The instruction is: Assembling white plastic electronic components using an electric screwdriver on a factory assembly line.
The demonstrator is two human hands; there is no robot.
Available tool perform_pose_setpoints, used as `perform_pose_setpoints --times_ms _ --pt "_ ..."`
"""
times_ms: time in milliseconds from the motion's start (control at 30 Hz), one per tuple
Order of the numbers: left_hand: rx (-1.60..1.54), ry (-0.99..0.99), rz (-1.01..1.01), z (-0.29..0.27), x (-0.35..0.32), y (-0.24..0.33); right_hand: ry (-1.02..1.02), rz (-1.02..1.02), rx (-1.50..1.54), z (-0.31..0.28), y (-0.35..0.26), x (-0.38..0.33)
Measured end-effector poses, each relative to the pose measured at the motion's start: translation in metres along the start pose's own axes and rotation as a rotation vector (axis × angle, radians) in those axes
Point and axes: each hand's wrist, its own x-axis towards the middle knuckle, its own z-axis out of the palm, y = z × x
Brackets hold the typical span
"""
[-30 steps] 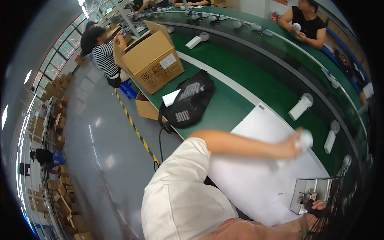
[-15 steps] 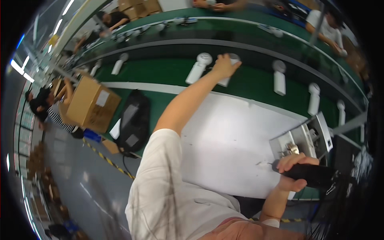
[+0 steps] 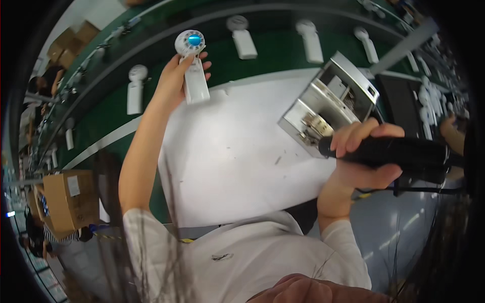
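1. Lower left of the frame: an open cardboard box (image 3: 76, 202) stands past the left arm. It sits farther out and lower than half a second ago, as the view has turned.

2. Upper left: a loose fan (image 3: 134, 96), white with a round head, lies on the green belt (image 3: 275, 55), apart from the left hand (image 3: 174, 83).

3. Upper left, nearer the middle: the left hand's fingers are closed on the held fan (image 3: 196, 86), gripping near where handle meets head. A blue disc (image 3: 194, 40) shows on the head. Half a second ago this hand was spread over a fan on the belt; now the piece in its grip shows clearly, by the sheet's upper left corner.

4. Centre: a white sheet (image 3: 227, 146) covers much of the worktop (image 3: 161, 204), with small dark marks on it.

5. Upper middle: a second fan (image 3: 244, 44) and a third fan (image 3: 312, 46) lie on the belt, unheld.

6. Right of centre: an open metal box (image 3: 295, 118) stands on the sheet, silver parts inside.

7. Right: the right hand (image 3: 361, 151) has its fingers wrapped round a black tool (image 3: 399, 151), as half a second ago. The tool's left end is just beside the metal box; whether they touch, I cannot tell. Both hands are therefore occupied, well apart.
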Motion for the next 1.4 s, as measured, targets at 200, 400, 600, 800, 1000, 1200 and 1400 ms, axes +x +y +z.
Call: perform_pose_setpoints --times_ms 200,400,600,800,1000,1200,1400 --pt "-0.228 -0.181 -0.265 0.083 -0.113 -0.099 -0.004 -0.135 -0.312 0.005 0.009 -0.002" --pt "-0.347 -0.321 -0.371 0.087 -0.123 -0.12 -0.148 0.115 -0.029 0.007 0.009 -0.013" --pt "-0.384 -0.342 -0.385 0.088 -0.122 -0.121 -0.258 0.227 0.189 0.028 0.019 -0.033" --pt "-0.372 -0.386 -0.34 0.084 -0.119 -0.131 -0.249 0.26 0.139 0.036 0.057 -0.04" --pt "-0.314 -0.39 -0.392 0.079 -0.117 -0.129 -0.176 0.39 0.036 0.04 0.071 -0.042" --pt "-0.293 -0.378 -0.348 0.084 -0.117 -0.131 -0.322 0.276 0.139 0.036 0.083 -0.043" --pt "-0.254 -0.344 -0.427 0.087 -0.114 -0.124 -0.277 0.27 0.153 0.027 0.055 -0.019"
